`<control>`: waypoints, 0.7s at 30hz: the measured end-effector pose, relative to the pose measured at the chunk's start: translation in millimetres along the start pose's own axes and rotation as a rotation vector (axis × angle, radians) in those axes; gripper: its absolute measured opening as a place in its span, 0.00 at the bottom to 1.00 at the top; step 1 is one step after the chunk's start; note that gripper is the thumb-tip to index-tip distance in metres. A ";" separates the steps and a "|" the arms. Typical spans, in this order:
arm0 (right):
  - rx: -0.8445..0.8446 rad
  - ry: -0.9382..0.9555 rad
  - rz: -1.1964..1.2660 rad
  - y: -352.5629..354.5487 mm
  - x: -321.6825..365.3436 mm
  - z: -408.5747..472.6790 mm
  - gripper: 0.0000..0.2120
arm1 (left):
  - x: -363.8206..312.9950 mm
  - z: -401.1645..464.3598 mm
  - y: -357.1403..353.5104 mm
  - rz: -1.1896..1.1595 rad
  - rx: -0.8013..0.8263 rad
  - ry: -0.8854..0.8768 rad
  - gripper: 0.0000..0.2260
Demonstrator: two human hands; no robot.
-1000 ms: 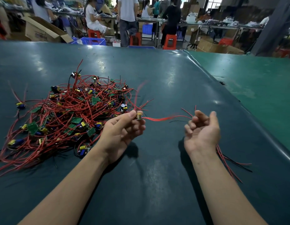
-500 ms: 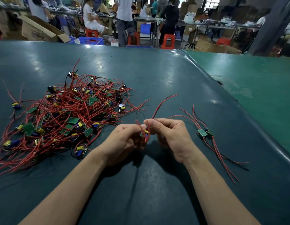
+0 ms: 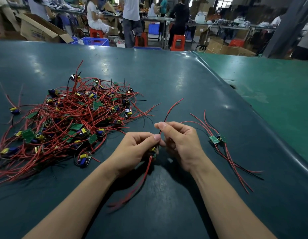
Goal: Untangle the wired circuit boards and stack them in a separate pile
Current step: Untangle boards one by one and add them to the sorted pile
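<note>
A tangled heap of small green circuit boards with red wires (image 3: pixel 68 121) lies on the left of the dark green table (image 3: pixel 167 80). My left hand (image 3: pixel 136 152) grips one small board (image 3: pixel 154 150) with a yellow capacitor; red wires hang from it toward me. My right hand (image 3: pixel 180 142) pinches a red wire (image 3: pixel 172 107) of that board, which rises up and away. To the right lies a separate small pile of boards (image 3: pixel 217 139), their red and black wires trailing toward me.
A raised seam (image 3: pixel 249 107) runs diagonally on the right, with a lighter green surface (image 3: pixel 279 94) beyond it. Past the table's far edge are people, red stools, blue crates and cardboard boxes.
My right hand came from the separate pile to my left hand and took hold of the red wire. The board's lower wires now hang down toward me.
</note>
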State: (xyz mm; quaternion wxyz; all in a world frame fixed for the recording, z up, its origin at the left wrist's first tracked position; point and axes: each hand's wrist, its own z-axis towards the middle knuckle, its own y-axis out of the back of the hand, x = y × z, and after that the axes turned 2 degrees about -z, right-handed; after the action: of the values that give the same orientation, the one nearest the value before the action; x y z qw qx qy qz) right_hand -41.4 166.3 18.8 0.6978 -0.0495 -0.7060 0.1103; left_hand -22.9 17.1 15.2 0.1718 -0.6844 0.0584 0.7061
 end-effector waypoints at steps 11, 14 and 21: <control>-0.337 0.157 0.010 10.6 1.4 9.9 0.10 | -5.7 -3.6 -0.4 0.113 0.045 0.001 0.12; -0.372 0.286 -0.404 12.7 0.5 10.6 0.08 | -4.1 -4.1 1.3 0.197 0.045 -0.032 0.11; -0.211 0.213 -0.228 12.1 4.0 8.4 0.14 | -2.2 -4.5 2.0 0.262 0.057 -0.041 0.12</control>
State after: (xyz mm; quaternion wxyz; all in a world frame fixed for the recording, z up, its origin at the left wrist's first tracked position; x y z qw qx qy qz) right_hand -50.9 178.1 20.0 0.7676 -0.0532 -0.6367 -0.0500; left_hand -19.2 13.5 16.7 0.0987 -0.6511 0.1638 0.7345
